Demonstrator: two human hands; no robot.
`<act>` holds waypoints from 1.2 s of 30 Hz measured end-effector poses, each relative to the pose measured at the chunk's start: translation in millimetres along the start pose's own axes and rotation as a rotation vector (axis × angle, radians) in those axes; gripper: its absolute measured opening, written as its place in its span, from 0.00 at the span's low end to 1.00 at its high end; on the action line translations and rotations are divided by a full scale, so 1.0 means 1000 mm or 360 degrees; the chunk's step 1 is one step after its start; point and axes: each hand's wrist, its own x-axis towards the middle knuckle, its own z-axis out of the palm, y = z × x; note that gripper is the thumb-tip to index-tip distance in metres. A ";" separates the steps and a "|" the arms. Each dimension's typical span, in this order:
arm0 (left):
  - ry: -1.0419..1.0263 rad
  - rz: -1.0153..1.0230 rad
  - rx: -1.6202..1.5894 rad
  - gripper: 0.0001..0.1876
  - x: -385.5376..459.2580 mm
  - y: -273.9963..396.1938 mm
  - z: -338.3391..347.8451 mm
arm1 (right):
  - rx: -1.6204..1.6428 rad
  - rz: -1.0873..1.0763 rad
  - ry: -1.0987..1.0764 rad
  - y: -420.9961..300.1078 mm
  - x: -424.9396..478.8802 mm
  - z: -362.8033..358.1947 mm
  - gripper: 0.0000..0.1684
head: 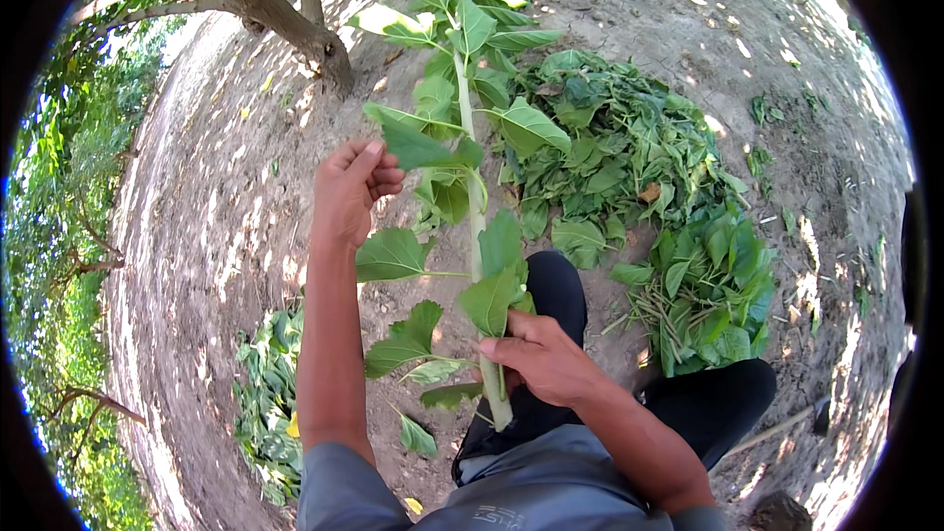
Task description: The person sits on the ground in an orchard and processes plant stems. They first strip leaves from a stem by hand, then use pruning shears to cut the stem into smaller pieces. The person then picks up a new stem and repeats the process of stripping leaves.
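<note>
A long, pale green leafy branch [476, 225] stretches away from my lap, with broad green leaves along both sides. My right hand [549, 358] grips it near the thick cut end [501, 417], thumb lying across the stem. Part of that grip is hidden behind a leaf [488, 302]. To the left of the stem, my left hand [350, 188] has its fingers curled and its thumb at the edge of a large leaf [417, 144], which it seems to pinch. That leaf still joins the branch by a curved stalk [483, 188].
Beyond my knees lies a wide heap of green leaves [612, 140]. A fresher-looking bunch with stalks [715, 287] is by my right knee. Another leaf pile [269, 398] sits left, partly behind my forearm. A tree trunk [324, 51] rises from the dirt ground at upper left.
</note>
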 end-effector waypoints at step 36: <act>-0.0973 -0.1005 -0.0710 0.15 0.038 -0.147 0.248 | -0.1673 0.0037 0.1190 -0.019 -0.181 -0.122 0.13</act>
